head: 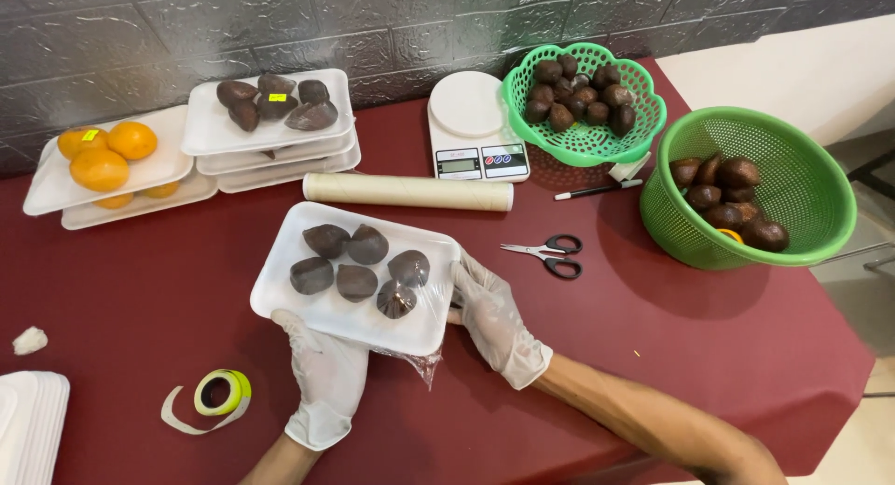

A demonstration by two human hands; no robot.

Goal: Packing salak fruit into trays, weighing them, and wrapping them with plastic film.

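Observation:
Both my gloved hands hold a white foam tray just above the dark red table. Several dark brown fruits lie on the tray under clear film. My left hand grips the tray's near edge from below. My right hand presses against the tray's right side, where the film hangs loose beneath the corner.
A roll of clear film lies behind the tray, scissors to its right. A white scale, two green baskets of brown fruit and a pen stand behind. Stacked trays of brown fruit and oranges, a tape roll.

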